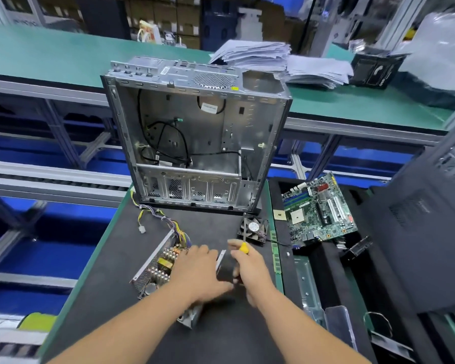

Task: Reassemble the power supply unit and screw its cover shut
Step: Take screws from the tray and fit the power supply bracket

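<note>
Lying under the left hand point(195, 269), the power supply point(155, 266) touches its grip.

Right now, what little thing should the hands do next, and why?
Probably lower the grey metal cover onto the open silver power supply box: its parts are uncovered, both hands hold the cover beside it, and the right hand already grips the yellow-handled screwdriver.

1. The power supply unit point(156, 264) lies open on the dark bench point(216, 337), its coils and capacitors exposed.
2. Its wire bundle point(159, 218) trails off toward the far side.
3. A yellow-handled screwdriver point(244, 247) stands upright.
</note>
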